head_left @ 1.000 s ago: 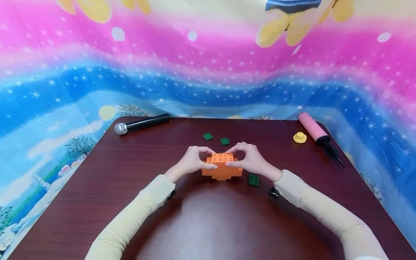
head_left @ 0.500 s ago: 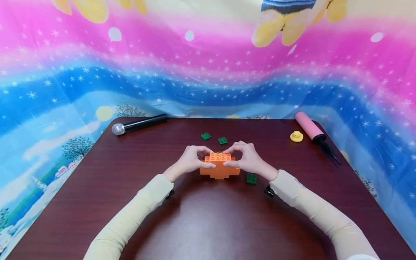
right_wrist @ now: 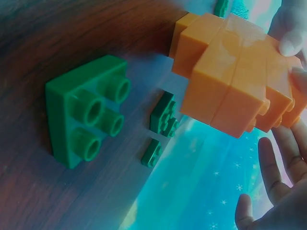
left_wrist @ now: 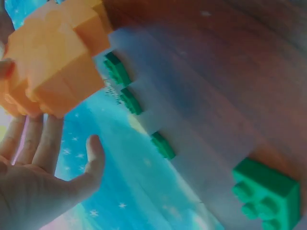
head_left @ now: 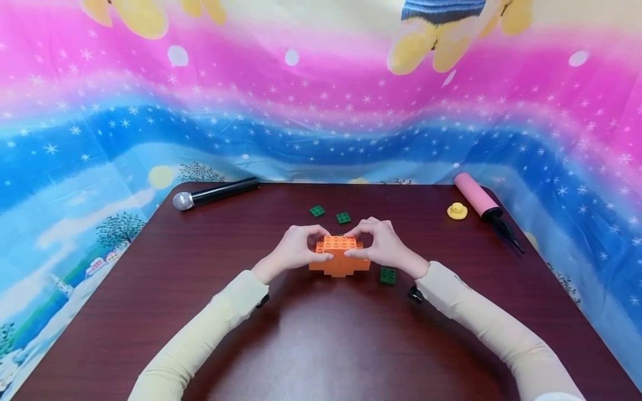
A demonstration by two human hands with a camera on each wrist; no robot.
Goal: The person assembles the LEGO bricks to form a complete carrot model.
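In the head view a stepped orange block assembly, narrower at top and bottom, stands upright at mid-table. My left hand grips its left side, thumb on the near face and fingers over the far side. On its right side, my right hand holds it the same way. The left wrist view shows left fingers against the orange assembly. A green four-stud brick lies just right of the assembly. Two more green bricks, one left and one right, lie beyond it.
A black microphone lies at the back left of the dark brown table. At the back right are a yellow rubber duck and a pink hand pump. A printed cloth hangs behind the table's far edge.
The head view has shifted slightly, so everything sits a little further left than a second ago. Both hands keep their grip on the orange assembly, which shows no clear movement on the table.
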